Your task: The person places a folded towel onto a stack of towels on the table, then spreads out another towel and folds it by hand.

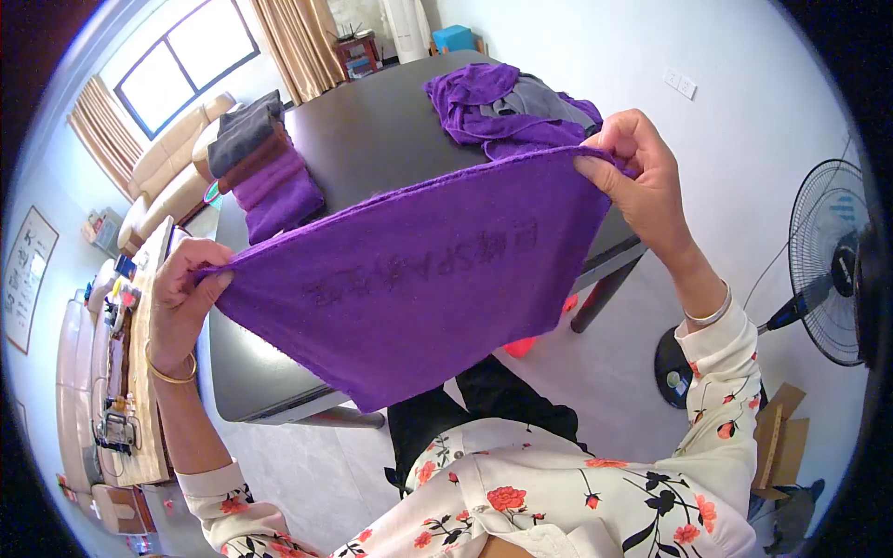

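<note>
A purple towel (419, 279) with dark printed lettering hangs spread between my two hands, its upper edge pulled nearly straight. My left hand (189, 302) pinches the upper left corner between thumb and fingers. At the upper right corner, my right hand (635, 172) is closed on the cloth. Behind the towel, on the dark table (363, 130), lies a row of folded cloths (265, 172) in grey, brown and purple at the left. A loose heap of purple and grey cloths (507, 107) lies on the table's far right part.
A black standing fan (833, 260) is on the right, with an open cardboard box (781, 442) below it. Beige sofas (177, 163) and a wooden table (144, 372) stand at the left. A blue box (453, 38) is at the back by the wall.
</note>
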A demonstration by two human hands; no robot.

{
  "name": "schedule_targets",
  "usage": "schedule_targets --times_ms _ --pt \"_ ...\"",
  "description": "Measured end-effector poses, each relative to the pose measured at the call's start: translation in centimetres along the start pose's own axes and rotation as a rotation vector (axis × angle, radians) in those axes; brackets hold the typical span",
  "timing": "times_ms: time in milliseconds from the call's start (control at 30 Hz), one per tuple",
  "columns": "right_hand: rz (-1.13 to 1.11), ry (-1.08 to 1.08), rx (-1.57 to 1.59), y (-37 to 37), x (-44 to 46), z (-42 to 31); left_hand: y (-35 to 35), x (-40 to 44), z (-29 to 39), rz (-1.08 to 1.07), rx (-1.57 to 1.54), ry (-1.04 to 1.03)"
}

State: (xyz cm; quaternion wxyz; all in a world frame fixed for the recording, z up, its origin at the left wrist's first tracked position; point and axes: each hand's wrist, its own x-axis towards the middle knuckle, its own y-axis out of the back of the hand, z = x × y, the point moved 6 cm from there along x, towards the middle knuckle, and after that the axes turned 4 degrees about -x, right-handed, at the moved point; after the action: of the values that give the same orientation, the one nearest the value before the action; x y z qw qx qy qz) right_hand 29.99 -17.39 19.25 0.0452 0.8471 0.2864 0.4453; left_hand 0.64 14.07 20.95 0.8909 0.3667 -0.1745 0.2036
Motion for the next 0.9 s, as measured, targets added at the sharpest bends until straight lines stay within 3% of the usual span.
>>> schedule_targets --times_ms 233,300,467,667,733,867,900 --pt "-0.112 0.052 -0.027 -1.0 -0.7 -1.1 -0.1 0.4 -1.5 0.02 0.041 0.059" --pt "-0.257 0.262 -0.159 -1.8 -0.8 -2.1 -0.2 0.5 -2.0 0.017 0.061 0.085" --pt "-0.392 0.284 -0.174 -3.2 -1.3 -2.1 -1.1 0.9 -3.5 -0.014 0.17 0.174" --pt "-0.543 0.114 -0.13 -5.8 -1.8 1.5 -2.4 2.2 -6.3 -0.033 0.24 0.086" --pt "-0.575 -0.163 -0.014 -6.8 -1.7 3.5 -3.2 3.0 -8.2 0.0 0.213 0.082" --pt "-0.587 -0.163 0.053 -8.3 -2.2 3.8 -5.0 3.0 -12.2 0.025 0.133 0.078" --pt "-0.589 -0.07 0.037 -8.6 -2.5 4.1 -5.7 2.8 -13.4 0.01 0.161 0.083"
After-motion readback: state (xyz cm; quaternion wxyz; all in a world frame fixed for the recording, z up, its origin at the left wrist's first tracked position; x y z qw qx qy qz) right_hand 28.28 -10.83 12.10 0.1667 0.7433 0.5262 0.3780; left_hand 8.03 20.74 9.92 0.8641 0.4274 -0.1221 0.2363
